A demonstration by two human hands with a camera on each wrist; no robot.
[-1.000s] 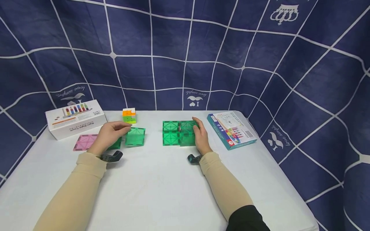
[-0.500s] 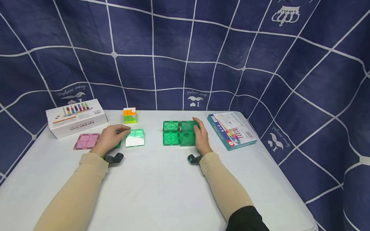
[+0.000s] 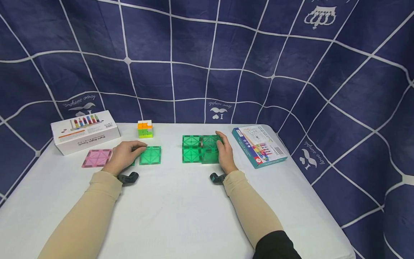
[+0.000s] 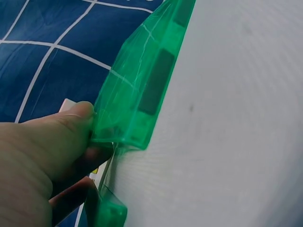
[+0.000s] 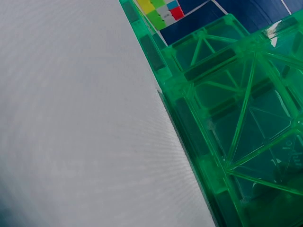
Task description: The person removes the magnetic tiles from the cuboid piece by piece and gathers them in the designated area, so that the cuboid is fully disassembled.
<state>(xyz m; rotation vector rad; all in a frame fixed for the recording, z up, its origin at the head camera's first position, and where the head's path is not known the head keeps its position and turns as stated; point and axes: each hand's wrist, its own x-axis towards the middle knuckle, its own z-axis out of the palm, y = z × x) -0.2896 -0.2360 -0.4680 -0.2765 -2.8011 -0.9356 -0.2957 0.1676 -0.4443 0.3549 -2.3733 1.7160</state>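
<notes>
My left hand (image 3: 124, 156) pinches the left edge of a square, see-through green magnetic tile (image 3: 150, 155), thumb on top in the left wrist view. Another green tile (image 4: 112, 213) shows partly below the fingers, mostly hidden by the hand. To the right, several green magnetic tiles (image 3: 191, 155) sit joined in a block, with some raised tiles on its right side. My right hand (image 3: 227, 154) holds that right side, thumb and forefinger curved at its edge; the other fingers are hidden. In the right wrist view, the raised green tiles (image 5: 241, 118) look box-like.
A pink magnetic tile (image 3: 97, 158) lies left of my left hand. Behind it stands a white box (image 3: 85, 133); a small puzzle cube (image 3: 145, 129) is near the back edge. A flat teal-edged box (image 3: 260, 145) lies right of my right hand. A blue grid-patterned curtain (image 3: 194, 54) hangs behind the white table (image 3: 174, 212).
The green tile in my left hand has tipped down from a tilt to lie nearly flat on the table, moving slightly towards me. My right hand and the joined tiles stay put.
</notes>
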